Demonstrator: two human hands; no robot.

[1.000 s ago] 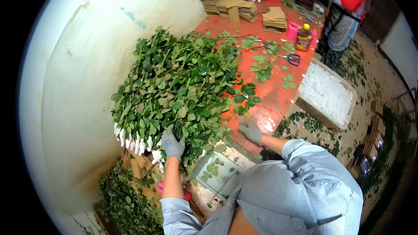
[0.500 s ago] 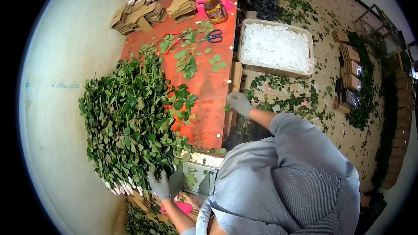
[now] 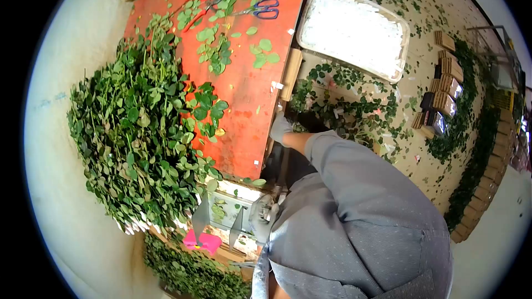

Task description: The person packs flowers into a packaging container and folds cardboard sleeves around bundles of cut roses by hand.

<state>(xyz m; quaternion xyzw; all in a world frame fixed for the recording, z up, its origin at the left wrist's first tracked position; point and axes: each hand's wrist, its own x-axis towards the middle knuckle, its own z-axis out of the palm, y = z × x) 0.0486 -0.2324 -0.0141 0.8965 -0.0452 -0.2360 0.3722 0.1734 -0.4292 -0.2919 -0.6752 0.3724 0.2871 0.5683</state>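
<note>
Left hand [image 3: 259, 217]: moved away from the leafy stems [image 3: 138, 138] since half a second ago, now low at the waist beside the metal holder [image 3: 229, 215]; its gloved fingers look bent, but I cannot tell whether they pinch anything

Metal holder: at the near end of the table, with upright plates [image 3: 200, 216] and a few leaves inside; a glove passing too close could snag on a plate's edge

Leafy stems: a deep heap on the left of the table, pale wrapped tips [image 3: 133, 226] at its lower edge, no hand on it; tugging one stem could tear leaves or drag neighbours along, because they lie tangled

Right hand [image 3: 281, 128]: gloved, just beside the table's long edge; its fingers are partly hidden, so I cannot tell whether they are spread, pressed together or holding something

Red table [image 3: 244, 99]: loose leaves [image 3: 217, 55] lie about its middle; a sweeping sleeve [image 3: 360, 182] could brush some off

Scissors [image 3: 262, 8]: blue-handled, farther up the table near red-handled cutters [image 3: 193, 21]; a careless reach among the leaves there could meet a blade

White-filled tub [image 3: 344, 63]: beyond the table's edge; an elbow swinging outward could spill its contents
</note>
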